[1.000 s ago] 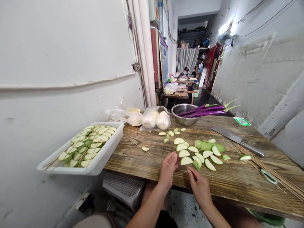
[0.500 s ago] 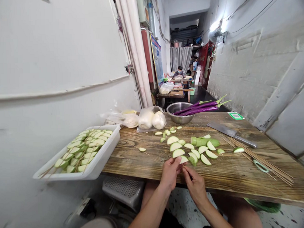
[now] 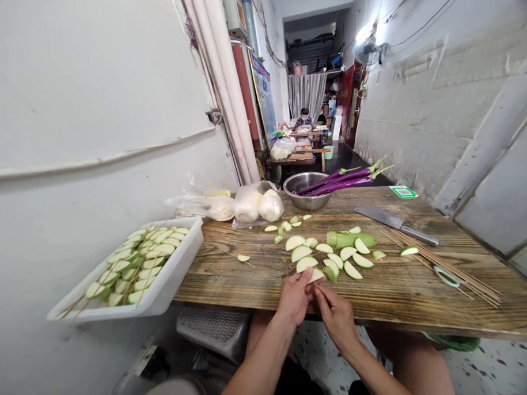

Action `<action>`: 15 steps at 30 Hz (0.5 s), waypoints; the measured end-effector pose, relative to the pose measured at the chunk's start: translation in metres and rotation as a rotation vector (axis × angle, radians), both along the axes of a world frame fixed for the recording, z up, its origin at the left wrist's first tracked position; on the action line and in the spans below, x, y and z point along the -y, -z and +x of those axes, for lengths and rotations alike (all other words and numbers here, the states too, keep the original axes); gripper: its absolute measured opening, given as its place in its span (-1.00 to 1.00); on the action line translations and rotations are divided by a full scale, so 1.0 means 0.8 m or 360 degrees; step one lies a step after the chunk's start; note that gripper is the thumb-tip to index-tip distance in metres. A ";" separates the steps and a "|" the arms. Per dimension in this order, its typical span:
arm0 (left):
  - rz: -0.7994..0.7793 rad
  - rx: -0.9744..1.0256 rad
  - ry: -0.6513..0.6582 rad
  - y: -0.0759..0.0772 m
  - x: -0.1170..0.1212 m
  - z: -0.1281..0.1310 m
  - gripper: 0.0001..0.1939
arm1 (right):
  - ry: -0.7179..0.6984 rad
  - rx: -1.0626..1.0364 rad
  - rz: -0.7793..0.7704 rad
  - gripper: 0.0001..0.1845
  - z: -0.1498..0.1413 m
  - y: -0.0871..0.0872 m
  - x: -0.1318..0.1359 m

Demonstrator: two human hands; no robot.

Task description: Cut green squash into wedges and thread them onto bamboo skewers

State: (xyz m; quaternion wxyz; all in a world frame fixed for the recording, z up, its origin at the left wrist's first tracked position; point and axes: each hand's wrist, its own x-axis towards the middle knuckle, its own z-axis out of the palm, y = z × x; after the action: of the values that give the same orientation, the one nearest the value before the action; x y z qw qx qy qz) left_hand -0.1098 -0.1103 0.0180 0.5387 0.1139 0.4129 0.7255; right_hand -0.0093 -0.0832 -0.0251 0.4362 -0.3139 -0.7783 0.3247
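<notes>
My left hand (image 3: 296, 295) pinches a half-moon zucchini slice (image 3: 316, 274), pale inside with a green rim, at the table's near edge. My right hand (image 3: 334, 310) is closed on a thin bamboo skewer (image 3: 315, 284), whose tip meets the lower edge of that slice. Three more slices, the nearest one (image 3: 307, 264) touching my left fingers, line up beyond it; whether the skewer runs through them I cannot tell. Loose half-moon slices (image 3: 353, 270) lie scattered to the right, around a part-cut zucchini (image 3: 351, 239).
A white tray (image 3: 163, 299) of skewered slices stands at left. Bagged white vegetables (image 3: 257, 204) and a steel bowl (image 3: 309, 201) with purple eggplants (image 3: 338, 183) sit at the back. A cleaver (image 3: 396, 223), bamboo skewers (image 3: 460, 271) and green-handled scissors (image 3: 446, 276) lie right. Another person (image 3: 304, 120) sits far off.
The whole view has shifted slightly, so the table appears a little further left and higher. My hands keep almost the same grip on the slice and the skewer.
</notes>
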 end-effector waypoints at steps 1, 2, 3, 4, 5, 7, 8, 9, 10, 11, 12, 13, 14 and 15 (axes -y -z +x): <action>-0.0008 0.0001 0.0012 0.002 -0.001 0.000 -0.66 | -0.0002 0.0008 -0.0004 -0.66 0.000 -0.001 0.000; -0.0019 0.0000 0.0021 0.003 -0.001 -0.001 -0.66 | -0.0002 0.0016 -0.0006 -0.65 0.001 -0.001 0.000; -0.0032 -0.0002 0.0027 0.005 -0.002 0.000 -0.65 | -0.0004 0.0028 -0.0009 -0.65 0.001 0.000 -0.001; -0.0046 -0.0006 0.0033 0.006 -0.003 0.000 -0.64 | -0.0007 0.0041 -0.0015 -0.64 0.002 0.002 -0.002; -0.0059 -0.0012 0.0034 0.006 -0.003 0.000 -0.63 | -0.0002 0.0048 -0.0026 -0.63 0.003 0.004 -0.003; -0.0071 -0.0044 0.0022 0.003 -0.003 0.001 -0.59 | 0.0002 0.0066 -0.0068 -0.60 0.004 0.009 -0.008; -0.0069 -0.0075 0.0002 0.000 -0.002 0.001 -0.57 | 0.0024 0.0061 -0.0087 -0.58 0.004 0.012 -0.012; -0.0047 -0.0114 -0.0032 -0.004 -0.001 0.000 -0.55 | 0.0038 0.0063 -0.0102 -0.56 0.004 0.015 -0.016; -0.0003 -0.0156 -0.0093 -0.010 0.001 -0.001 -0.54 | 0.0056 0.0066 -0.0122 -0.54 0.003 0.017 -0.020; 0.0054 -0.0199 -0.0163 -0.015 0.003 -0.002 -0.53 | 0.0065 0.0066 -0.0137 -0.52 0.001 0.017 -0.023; 0.0112 -0.0237 -0.0235 -0.021 0.006 -0.004 -0.52 | 0.0060 0.0070 -0.0152 -0.51 -0.001 0.017 -0.025; 0.0159 -0.0271 -0.0304 -0.026 0.010 -0.005 -0.52 | 0.0048 0.0070 -0.0163 -0.50 -0.004 0.015 -0.026; 0.0185 -0.0300 -0.0358 -0.030 0.013 -0.007 -0.53 | 0.0024 0.0067 -0.0169 -0.50 -0.007 0.013 -0.026; 0.0183 -0.0321 -0.0394 -0.033 0.016 -0.010 -0.53 | -0.0009 0.0060 -0.0173 -0.50 -0.010 0.009 -0.024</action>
State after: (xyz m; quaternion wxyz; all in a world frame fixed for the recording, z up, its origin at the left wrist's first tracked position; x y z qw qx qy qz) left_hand -0.1180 -0.1232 0.0441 0.3936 0.1651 0.4336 0.7936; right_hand -0.0176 -0.0636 -0.0322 0.4027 -0.3409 -0.7686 0.3618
